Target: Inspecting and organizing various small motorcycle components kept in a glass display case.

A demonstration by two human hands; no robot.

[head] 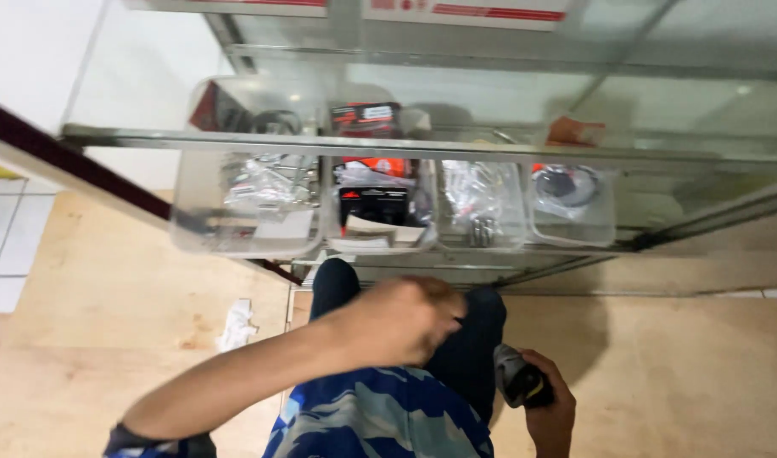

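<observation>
Left hand (403,321) blurred, curled into fist above knee, contents impossible to tell. Right hand (548,405) clamped on small grey-black tool (518,378) beside thigh. Clear bins (236,242) on glass shelf (405,146) ahead. Risk: hurried reach knocks bin, spills bagged parts (480,197).

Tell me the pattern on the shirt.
The shirt has a blue, white and grey camouflage-like pattern, seen in the head view.

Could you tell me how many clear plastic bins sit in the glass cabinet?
4, in a row on one shelf: the far-left bin, the second bin, the third bin and the far-right bin. Others may be hidden behind the shelf edge and reflections.
</observation>
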